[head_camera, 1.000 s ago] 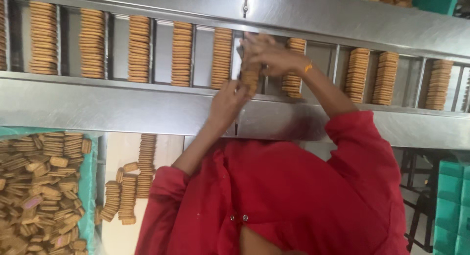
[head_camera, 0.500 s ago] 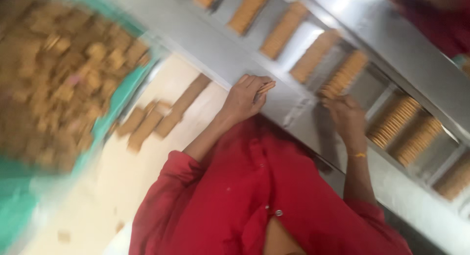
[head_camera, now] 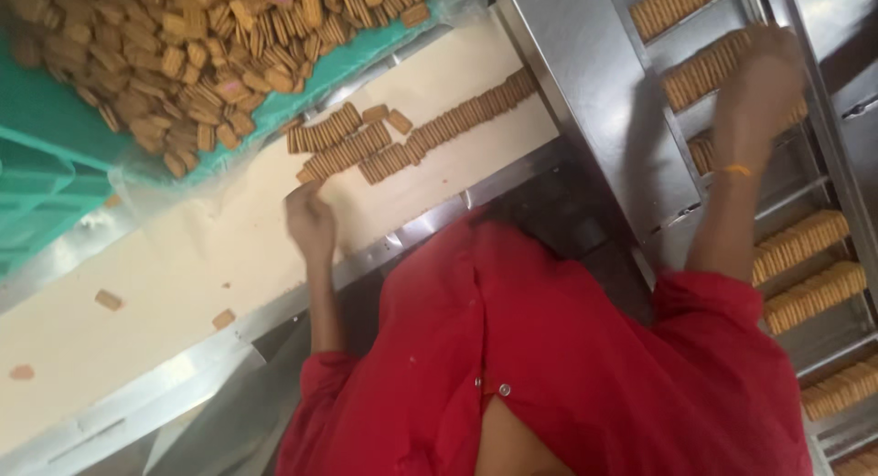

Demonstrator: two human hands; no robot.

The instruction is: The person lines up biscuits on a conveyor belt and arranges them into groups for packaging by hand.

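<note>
- The left hand (head_camera: 309, 222) sits left of centre in the frame, over the cream counter (head_camera: 183, 275), with its fingers curled together just below the near end of the biscuit rows (head_camera: 402, 142); whether they pinch a biscuit cannot be told
- Those rows lie on edge on the counter, running from the centre up toward the upper middle of the frame
- The right hand (head_camera: 764, 74) is at the upper right, blurred, resting on a biscuit stack (head_camera: 709, 69) in a channel of the steel feeder (head_camera: 594, 101); its fingers are bent over the stack, but the grip is too blurred to judge
- More stacks (head_camera: 805, 270) fill the channels down the right edge
- A green crate (head_camera: 55, 156) at the upper left holds a heap of loose biscuits (head_camera: 210, 46)
- A few stray biscuits (head_camera: 108, 299) lie on the counter at the lower left
- A red shirt (head_camera: 567, 366) fills the lower centre
</note>
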